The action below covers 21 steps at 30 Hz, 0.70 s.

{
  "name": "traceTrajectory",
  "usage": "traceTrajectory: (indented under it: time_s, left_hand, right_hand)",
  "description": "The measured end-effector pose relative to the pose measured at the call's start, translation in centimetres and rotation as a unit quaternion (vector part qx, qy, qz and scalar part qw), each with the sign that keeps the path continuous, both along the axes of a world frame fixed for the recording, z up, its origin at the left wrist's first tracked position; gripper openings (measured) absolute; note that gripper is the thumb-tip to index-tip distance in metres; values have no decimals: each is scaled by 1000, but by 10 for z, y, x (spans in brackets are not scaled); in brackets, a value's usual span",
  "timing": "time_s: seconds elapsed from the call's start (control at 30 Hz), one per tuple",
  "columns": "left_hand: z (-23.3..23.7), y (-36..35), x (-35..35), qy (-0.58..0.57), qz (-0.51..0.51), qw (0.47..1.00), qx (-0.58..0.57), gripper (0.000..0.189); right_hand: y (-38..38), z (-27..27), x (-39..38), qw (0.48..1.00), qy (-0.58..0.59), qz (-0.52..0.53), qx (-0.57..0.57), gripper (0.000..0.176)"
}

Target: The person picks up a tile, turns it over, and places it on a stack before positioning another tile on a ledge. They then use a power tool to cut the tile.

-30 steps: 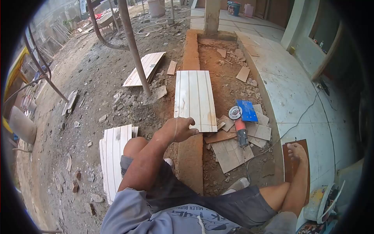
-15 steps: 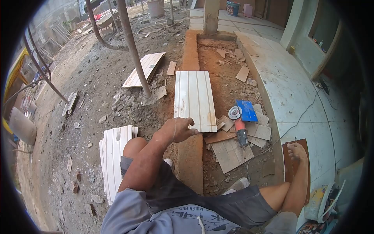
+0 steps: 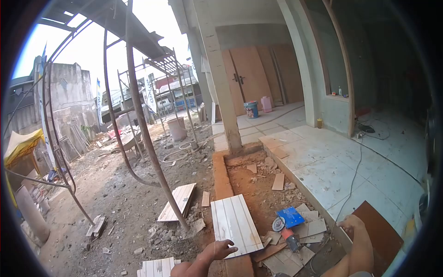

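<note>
A pale tile with lengthwise brown stripes (image 3: pixel 235 221) lies across the low orange-brown ledge. My left hand (image 3: pixel 220 250) is over its near left corner, fingers apart and holding nothing. An angle grinder (image 3: pixel 290 237) with a blue guard plate (image 3: pixel 290 216) rests on broken tile pieces (image 3: pixel 314 228), right of the striped tile. Beside the raised floor's edge, my right hand (image 3: pixel 353 225) hangs with loosely bent fingers, nothing visible in it. A thin cord (image 3: pixel 353 184) runs close by its fingertips, and a brown board (image 3: pixel 378 231) lies just beyond it.
Striped tiles are stacked on the dirt at left (image 3: pixel 177 201) and near front (image 3: pixel 157 267). A metal scaffold pole (image 3: pixel 150 124) stands on the left. Behind the trench rises a concrete post (image 3: pixel 219 78). White floor tiles (image 3: pixel 318 147) cover the raised floor, with a bucket (image 3: pixel 251 110) farther back.
My view has tilted up, bringing scaffolding, sky and doors into sight. My left hand stays by the striped tile's near edge. The grinder remains on the broken pieces.
</note>
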State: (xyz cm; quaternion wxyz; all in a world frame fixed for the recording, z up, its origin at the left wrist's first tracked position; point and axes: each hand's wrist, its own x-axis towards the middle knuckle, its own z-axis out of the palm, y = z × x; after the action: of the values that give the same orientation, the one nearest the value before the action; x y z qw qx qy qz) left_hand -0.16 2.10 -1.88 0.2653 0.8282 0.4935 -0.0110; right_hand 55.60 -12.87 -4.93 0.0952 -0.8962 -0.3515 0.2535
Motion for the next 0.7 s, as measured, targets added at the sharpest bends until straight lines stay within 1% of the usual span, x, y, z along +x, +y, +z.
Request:
traceTrajectory:
  time_s: [0.03,0.07,0.1,0.13,0.17,0.2,0.23,0.27,0.37,0.47,0.57,0.67,0.7]
  left_hand:
    - [-13,10,-5,-9,-14,999,38,61]
    - [-20,18,-8,-20,1,999,39,61]
    - [-26,24,-9,-29,7,999,30,60]
    - [-30,28,-11,-26,11,999,46,60]
    - [-34,31,-13,-79,55,995,-14,59]
    - [-32,32,-14,-131,98,984,-73,57]
    - [-32,35,-17,-126,101,985,-61,57]
    - [-27,36,-20,-156,109,980,-61,55]
    - [-15,26,-39,-252,145,955,-56,49]
    - [10,24,-50,-346,159,924,-39,42]
    - [34,19,-66,-438,164,884,-22,36]
    - [49,5,-82,-535,161,830,-17,31]
    - [55,4,-87,-535,164,829,-9,31]
  right_hand:
    - [5,-10,8,1000,7,1,1,59]
    - [16,-40,34,999,7,33,-12,60]
    - [21,-40,32,1000,9,-9,-9,60]
    - [21,-43,31,998,16,-58,-13,59]
    - [27,-50,33,998,22,-56,-2,59]
    - [38,-59,42,1000,29,-8,5,58]
    - [50,-70,48,998,36,41,12,57]
    - [58,-72,44,998,42,50,24,57]
    - [95,-62,19,992,51,81,87,54]
    - [112,-43,-1,980,64,101,158,51]
    - [117,-29,-18,964,80,121,222,49]
    - [107,-16,-24,949,86,139,270,46]
    - [100,-16,-23,945,89,139,283,45]
